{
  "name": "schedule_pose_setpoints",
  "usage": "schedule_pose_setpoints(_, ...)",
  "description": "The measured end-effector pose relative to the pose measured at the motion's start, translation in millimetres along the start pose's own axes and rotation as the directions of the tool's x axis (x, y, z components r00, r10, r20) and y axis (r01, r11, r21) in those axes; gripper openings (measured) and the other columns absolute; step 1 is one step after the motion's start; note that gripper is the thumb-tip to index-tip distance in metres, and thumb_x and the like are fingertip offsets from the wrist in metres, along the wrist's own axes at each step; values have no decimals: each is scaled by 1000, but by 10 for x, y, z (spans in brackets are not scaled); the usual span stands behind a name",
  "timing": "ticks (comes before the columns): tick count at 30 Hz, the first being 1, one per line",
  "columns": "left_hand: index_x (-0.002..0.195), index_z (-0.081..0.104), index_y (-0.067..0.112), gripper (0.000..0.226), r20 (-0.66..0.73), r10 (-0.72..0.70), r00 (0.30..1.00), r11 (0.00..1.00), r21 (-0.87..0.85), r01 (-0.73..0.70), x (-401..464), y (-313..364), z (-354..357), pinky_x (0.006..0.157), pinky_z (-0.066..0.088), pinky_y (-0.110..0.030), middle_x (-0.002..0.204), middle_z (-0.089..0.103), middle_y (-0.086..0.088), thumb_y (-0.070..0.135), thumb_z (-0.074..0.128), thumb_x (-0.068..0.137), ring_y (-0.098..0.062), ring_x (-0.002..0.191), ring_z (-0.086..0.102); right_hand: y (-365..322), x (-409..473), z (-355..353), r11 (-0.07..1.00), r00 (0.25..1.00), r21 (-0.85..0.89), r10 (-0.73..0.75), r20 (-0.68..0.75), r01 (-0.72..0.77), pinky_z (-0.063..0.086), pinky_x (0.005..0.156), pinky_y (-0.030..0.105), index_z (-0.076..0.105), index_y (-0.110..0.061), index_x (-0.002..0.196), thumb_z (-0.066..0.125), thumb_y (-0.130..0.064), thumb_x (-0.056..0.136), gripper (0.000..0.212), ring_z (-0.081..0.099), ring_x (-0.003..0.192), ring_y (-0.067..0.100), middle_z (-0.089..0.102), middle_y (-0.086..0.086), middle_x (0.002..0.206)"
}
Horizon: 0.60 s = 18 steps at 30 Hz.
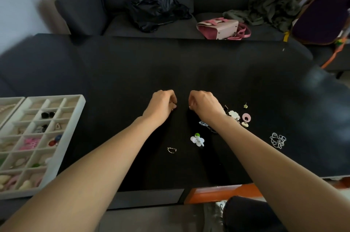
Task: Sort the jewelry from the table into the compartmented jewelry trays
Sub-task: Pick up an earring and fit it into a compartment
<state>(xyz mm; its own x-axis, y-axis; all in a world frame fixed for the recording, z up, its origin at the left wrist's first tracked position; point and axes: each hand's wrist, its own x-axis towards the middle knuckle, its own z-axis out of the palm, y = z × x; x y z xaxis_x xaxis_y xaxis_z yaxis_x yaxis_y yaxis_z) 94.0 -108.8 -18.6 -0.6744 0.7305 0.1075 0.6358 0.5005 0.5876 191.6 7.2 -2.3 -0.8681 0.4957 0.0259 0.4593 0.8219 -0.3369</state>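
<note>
Both hands — left hand, right hand — pinch something (tiny).

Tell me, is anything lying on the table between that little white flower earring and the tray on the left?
Almost nothing. Between the white flower earring and the tray lie bare black cloth and the left forearm, which crosses that stretch. A small metal ring sits just nearer the person, off the straight path.

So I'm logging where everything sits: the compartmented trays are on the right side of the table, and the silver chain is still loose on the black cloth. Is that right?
Not quite. The head view shows the compartmented trays on the left side of the table, not the right. The rest holds: the silver chain lies loose on the black cloth, off to the right.
</note>
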Motion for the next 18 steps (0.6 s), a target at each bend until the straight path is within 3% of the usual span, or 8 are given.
schedule_pose_setpoints(4, 91, 63, 17, 8, -49, -181, 982, 922, -356, 152, -37, 28, -26, 66, 43, -13, 84, 62, 5, 9, 64, 87, -3, 76, 58, -37, -29, 30, 981, 1000, 196, 11, -4, -10, 53, 79, 35, 51, -12, 104, 57, -10, 91, 15, 61, 89, 19, 62, 5, 97)
schedule_pose_setpoints(6, 91, 67, 15, 10, -7, -326, 945, 715, -656, 241, -79, 50, -92, 76, 52, -20, 87, 65, 1, 6, 65, 86, -8, 83, 63, -71, -73, 18, 917, 999, 396, 50, -8, -43, 53, 79, 29, 52, -14, 105, 58, -9, 91, 16, 63, 86, 14, 63, 1, 89)
schedule_pose_setpoints(8, 93, 67, 10, 12, 121, -382, 916, 422, -859, 289, -161, 65, -194, 80, 54, -20, 91, 66, -2, 1, 63, 86, -9, 86, 63, -147, -125, -10, 747, 991, 651, 110, 73, -130, 55, 82, 29, 56, -15, 102, 57, -6, 91, 14, 67, 86, 14, 64, 2, 89)
schedule_pose_setpoints(11, 95, 67, 8, 12, 254, -376, 891, 157, -930, 331, -298, 37, -383, 73, 54, -17, 97, 66, -4, 2, 61, 88, -8, 86, 63, -345, -210, -47, 529, 975, 819, 124, 185, -222, 56, 84, 28, 64, -11, 94, 52, 0, 92, 16, 69, 89, 16, 65, 9, 94)
schedule_pose_setpoints(15, 100, 67, 6, 15, 359, -397, 844, -198, -932, 304, -556, -101, -734, 63, 54, -20, 99, 65, -9, 3, 62, 86, -11, 80, 63, -759, -356, -107, 465, 975, 860, 31, 220, -209, 54, 85, 27, 67, -9, 95, 52, -1, 92, 17, 66, 92, 15, 64, 9, 101)
schedule_pose_setpoints(18, 105, 64, 1, 18, 365, -362, 858, -415, -887, 202, -845, -227, -989, 56, 54, -20, 89, 64, -11, 2, 60, 87, -12, 75, 62, -1143, -471, -216, 491, 977, 859, -64, 202, -145, 54, 84, 26, 66, -8, 100, 56, -2, 90, 16, 66, 93, 14, 66, 7, 100)
